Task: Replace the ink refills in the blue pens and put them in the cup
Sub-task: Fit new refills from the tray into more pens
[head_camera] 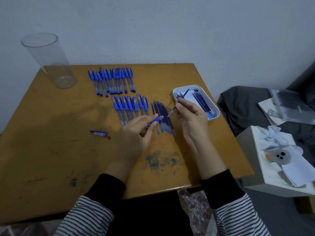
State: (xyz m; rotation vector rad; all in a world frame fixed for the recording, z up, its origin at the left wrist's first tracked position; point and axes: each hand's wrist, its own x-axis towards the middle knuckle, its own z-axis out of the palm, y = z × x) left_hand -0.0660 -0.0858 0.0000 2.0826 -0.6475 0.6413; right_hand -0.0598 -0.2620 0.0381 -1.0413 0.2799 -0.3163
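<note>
Pen barrel (157, 119) in left hand (136, 134), refill (171, 112) in right hand (192, 119) — ends close

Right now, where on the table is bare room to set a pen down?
Bare: the left of the table between cup and loose pen piece, and the near edge around the ink stain. Crowded: pen rows, refills, tray.

Open table (51, 116) left of pen rows (112, 80) up to cup (49, 60); refills (162, 113), tray (216, 111) at right.
</note>
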